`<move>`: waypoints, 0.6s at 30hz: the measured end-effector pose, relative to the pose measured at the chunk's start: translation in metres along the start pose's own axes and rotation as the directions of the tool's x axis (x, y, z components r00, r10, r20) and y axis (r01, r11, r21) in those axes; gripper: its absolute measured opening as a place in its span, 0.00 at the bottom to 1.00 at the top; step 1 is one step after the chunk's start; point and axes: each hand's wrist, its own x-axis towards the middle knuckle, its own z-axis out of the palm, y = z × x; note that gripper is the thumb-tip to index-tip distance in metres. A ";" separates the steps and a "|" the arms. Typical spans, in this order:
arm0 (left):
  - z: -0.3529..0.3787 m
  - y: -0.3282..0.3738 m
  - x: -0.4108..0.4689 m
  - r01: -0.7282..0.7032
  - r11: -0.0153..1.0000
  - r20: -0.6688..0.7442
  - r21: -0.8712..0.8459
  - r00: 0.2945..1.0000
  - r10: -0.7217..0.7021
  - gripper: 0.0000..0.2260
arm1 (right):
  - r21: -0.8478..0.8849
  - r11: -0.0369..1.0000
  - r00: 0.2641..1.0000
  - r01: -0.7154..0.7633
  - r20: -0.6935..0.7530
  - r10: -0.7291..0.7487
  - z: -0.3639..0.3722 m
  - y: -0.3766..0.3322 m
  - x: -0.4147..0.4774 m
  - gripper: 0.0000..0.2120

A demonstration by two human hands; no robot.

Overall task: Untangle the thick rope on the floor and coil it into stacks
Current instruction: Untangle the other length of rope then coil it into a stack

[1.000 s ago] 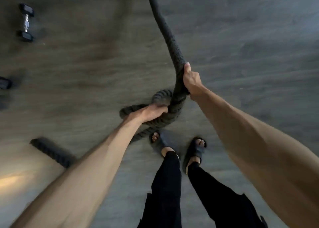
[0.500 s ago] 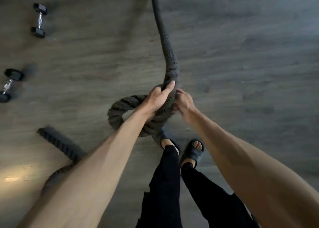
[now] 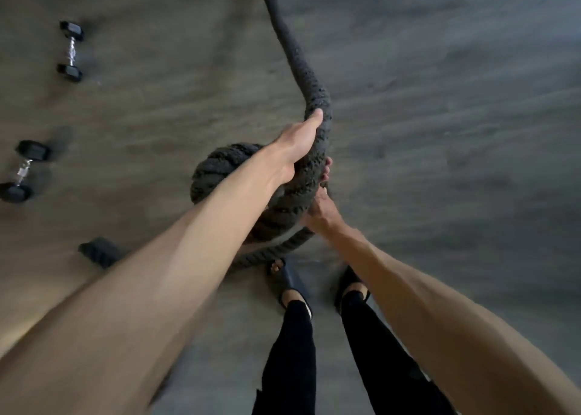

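While I'm stood off to the side watching, the person has both hands on the thick black rope (image 3: 217, 169), which sits in a few stacked loops on the grey floor (image 3: 440, 131) just ahead of their feet. One long tail runs up and away past the top of view. The left hand (image 3: 298, 144) has slid further up the rope since half a second ago. It was down on the top loop and now grips where the tail lifts off the coil, fingers wrapped round it and thumb laid along it. The right hand (image 3: 320, 207) has dropped lower than before and tucked in against the right side of the coil. Its fingers (image 3: 327, 169) curl round the rope just under the left hand. The coil looks taller and tighter than a moment ago too.

One rope end (image 3: 97, 252) lies on the floor off to the left, partly behind the left forearm. Two dumbbells (image 3: 71, 51) (image 3: 23, 171) sit well apart from the rope on the far left. Black slides (image 3: 284, 276) are on the feet.
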 end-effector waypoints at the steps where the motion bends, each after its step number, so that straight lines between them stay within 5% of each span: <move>1: 0.003 0.001 0.000 0.013 1.000 0.018 -0.026 1.000 -0.013 0.19 | 0.000 0.999 0.999 -0.036 -0.039 0.036 0.005 -0.002 -0.001 0.29; 3: 0.004 0.002 0.003 0.034 0.998 0.033 -0.053 0.999 -0.032 0.19 | -0.063 0.996 0.985 -0.062 -0.165 0.051 0.016 0.003 0.000 0.24; 6: 0.007 -0.001 0.012 0.041 0.998 0.060 -0.046 0.997 -0.038 0.18 | 0.056 0.996 0.982 -0.063 -0.173 0.072 0.028 0.011 -0.005 0.33; 11: 0.010 -0.004 0.033 -0.027 0.977 -0.030 0.209 0.999 0.034 0.04 | 0.321 0.870 0.879 -0.375 -0.175 0.443 0.042 0.009 -0.011 0.25; 14: 0.018 0.019 0.025 -0.106 0.920 0.079 0.378 0.994 0.082 0.08 | 0.554 0.644 0.747 -0.527 -0.060 0.663 0.056 0.040 -0.028 0.33; 18: 0.012 0.050 0.021 -0.293 0.563 0.078 0.773 0.924 0.373 0.14 | 0.715 0.270 0.597 -0.645 0.250 0.763 0.067 0.067 -0.083 0.34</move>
